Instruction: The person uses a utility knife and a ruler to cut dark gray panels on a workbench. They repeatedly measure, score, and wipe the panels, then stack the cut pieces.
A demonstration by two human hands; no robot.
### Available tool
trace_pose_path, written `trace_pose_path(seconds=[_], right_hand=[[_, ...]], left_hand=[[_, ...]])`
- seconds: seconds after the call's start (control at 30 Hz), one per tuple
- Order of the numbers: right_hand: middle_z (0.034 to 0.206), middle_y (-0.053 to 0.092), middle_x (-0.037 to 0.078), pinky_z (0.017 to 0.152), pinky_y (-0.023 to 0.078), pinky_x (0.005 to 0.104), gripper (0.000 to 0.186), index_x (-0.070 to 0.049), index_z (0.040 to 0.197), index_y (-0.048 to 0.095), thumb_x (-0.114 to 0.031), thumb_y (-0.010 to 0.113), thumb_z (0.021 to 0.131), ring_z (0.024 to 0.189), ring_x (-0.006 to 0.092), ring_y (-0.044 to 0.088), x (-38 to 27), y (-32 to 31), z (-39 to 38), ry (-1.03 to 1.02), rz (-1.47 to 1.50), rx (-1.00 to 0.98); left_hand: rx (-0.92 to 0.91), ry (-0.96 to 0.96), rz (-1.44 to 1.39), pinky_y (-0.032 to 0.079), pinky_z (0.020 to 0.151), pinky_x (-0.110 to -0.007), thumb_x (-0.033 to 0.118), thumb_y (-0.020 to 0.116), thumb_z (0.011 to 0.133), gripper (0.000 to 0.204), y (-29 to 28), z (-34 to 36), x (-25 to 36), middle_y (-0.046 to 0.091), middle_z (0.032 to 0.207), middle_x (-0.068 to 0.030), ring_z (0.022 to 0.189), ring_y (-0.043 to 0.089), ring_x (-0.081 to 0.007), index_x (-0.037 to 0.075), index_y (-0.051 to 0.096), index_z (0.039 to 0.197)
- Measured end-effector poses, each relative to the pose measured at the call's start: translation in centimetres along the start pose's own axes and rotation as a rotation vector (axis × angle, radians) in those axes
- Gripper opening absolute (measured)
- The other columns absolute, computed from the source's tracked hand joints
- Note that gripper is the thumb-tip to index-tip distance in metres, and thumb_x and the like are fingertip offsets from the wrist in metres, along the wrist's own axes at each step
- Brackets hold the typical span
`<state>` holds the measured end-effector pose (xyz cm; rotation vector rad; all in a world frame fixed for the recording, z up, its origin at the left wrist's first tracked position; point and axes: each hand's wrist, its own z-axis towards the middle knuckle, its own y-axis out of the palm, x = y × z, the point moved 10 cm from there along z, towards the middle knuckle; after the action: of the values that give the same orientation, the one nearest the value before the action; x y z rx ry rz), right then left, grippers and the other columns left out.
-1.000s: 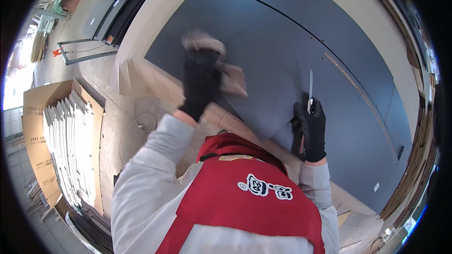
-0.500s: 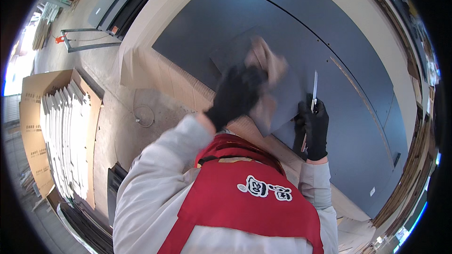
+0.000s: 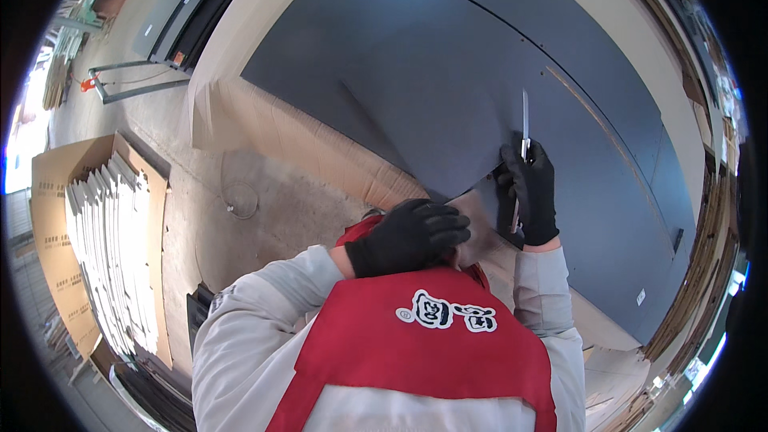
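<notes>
Knife upright in the right hand, dark panel just behind it.

Right hand (image 3: 531,192), right of centre, clamped on a thin knife (image 3: 525,116), blade pointing up the frame against the grey panel (image 3: 448,72). Left hand (image 3: 412,236), lower centre, curled shut near the chest; held object impossible to tell. Panel corner (image 3: 448,196) between both hands, nearer the left; cardboard (image 3: 304,140) underneath.
</notes>
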<state>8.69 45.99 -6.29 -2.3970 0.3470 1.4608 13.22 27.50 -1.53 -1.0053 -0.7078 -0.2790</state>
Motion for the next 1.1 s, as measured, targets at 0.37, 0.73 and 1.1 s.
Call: trace_pose_path(seconds=[0.37,0.73,1.1], right_hand=[[0.087,0.063,0.002,0.063,0.047,0.0235,0.024,0.000,0.108,0.059,-0.020,0.052,0.098,0.070,0.0103,0.057,0.1,-5.8,-3.8,-0.214,0.339,0.230],[0.088,0.059,0.003,0.057,0.048,0.0208,0.044,-0.008,0.138,0.044,-0.018,0.055,0.097,0.075,0.0092,0.057,4.7,-9.2,-6.4,0.007,0.836,0.029],[0.088,0.055,0.001,0.054,0.040,0.0200,0.053,-0.012,0.151,0.021,-0.020,0.041,0.103,0.064,0.0048,0.047,5.4,-2.6,-10.5,0.141,0.128,-0.001]], left_hand=[[-0.086,0.033,0.156,0.045,0.094,-0.044,0.016,0.064,0.077,0.032,3.2,8.9,-1.7,0.065,0.112,-0.0128,0.104,0.060,-0.0303,0.009,0.066,0.108],[0.042,-0.371,-0.305,0.047,0.088,-0.043,0.009,0.061,0.082,0.020,-4.6,10.9,-7.4,0.065,0.112,-0.0112,0.099,0.062,-0.0288,0.005,0.066,0.101],[0.546,-0.411,0.195,0.049,0.084,-0.039,0.009,0.055,0.093,0.018,-14.4,0.4,-11.3,0.066,0.096,-0.0161,0.093,0.061,-0.0335,0.003,0.065,0.106]])
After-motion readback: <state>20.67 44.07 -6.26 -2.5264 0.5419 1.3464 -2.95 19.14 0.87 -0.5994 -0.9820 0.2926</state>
